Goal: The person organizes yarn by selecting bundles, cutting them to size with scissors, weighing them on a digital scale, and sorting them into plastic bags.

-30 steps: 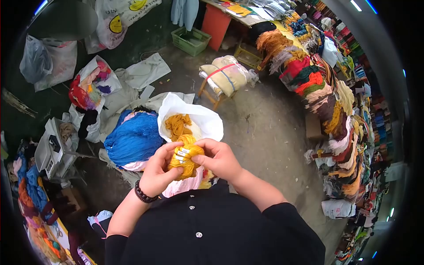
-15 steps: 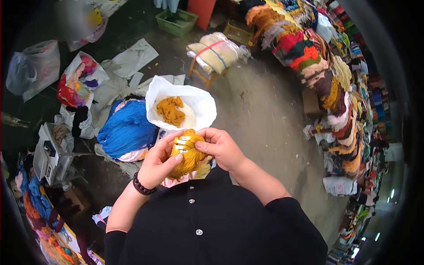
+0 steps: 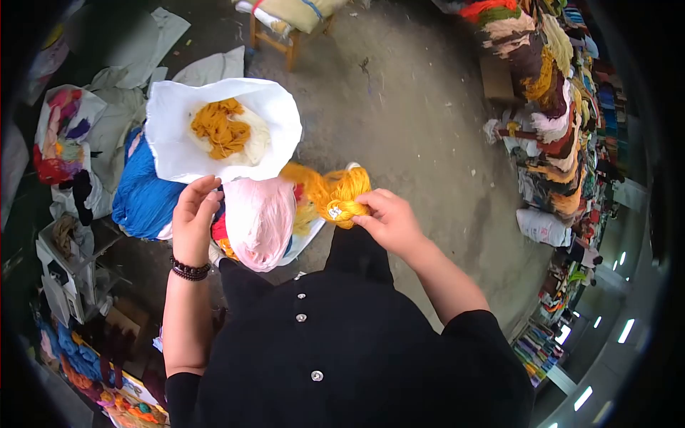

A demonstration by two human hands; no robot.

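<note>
My right hand [image 3: 389, 220] pinches one end of a golden-yellow yarn skein [image 3: 346, 189] between thumb and fingers. A white label shows at that end, and the loose strands spread to the left, blurred by motion. On the other side, my left hand [image 3: 194, 220] holds nothing, its thumb and fingers apart and the fingertips right at the lower rim of a white sack [image 3: 278, 118]. Inside the sack lie an orange-gold yarn bundle [image 3: 221, 130] and cream yarn [image 3: 258, 139]. Pale pink yarn [image 3: 258, 225] sits between my hands, below the sack.
A large blue yarn bundle [image 3: 143, 189] lies left of the sack. Farther left is an open bag of mixed colours [image 3: 68, 132]. A wooden stool [image 3: 289, 50] carries a folded bundle at the top. Piles of coloured yarn [image 3: 553, 135] line the right side of the concrete floor [image 3: 421, 121].
Both hands were on the yellow skein; my left hand has let go and moved left. My right hand has carried the skein right, and it has loosened. The view has shifted.
</note>
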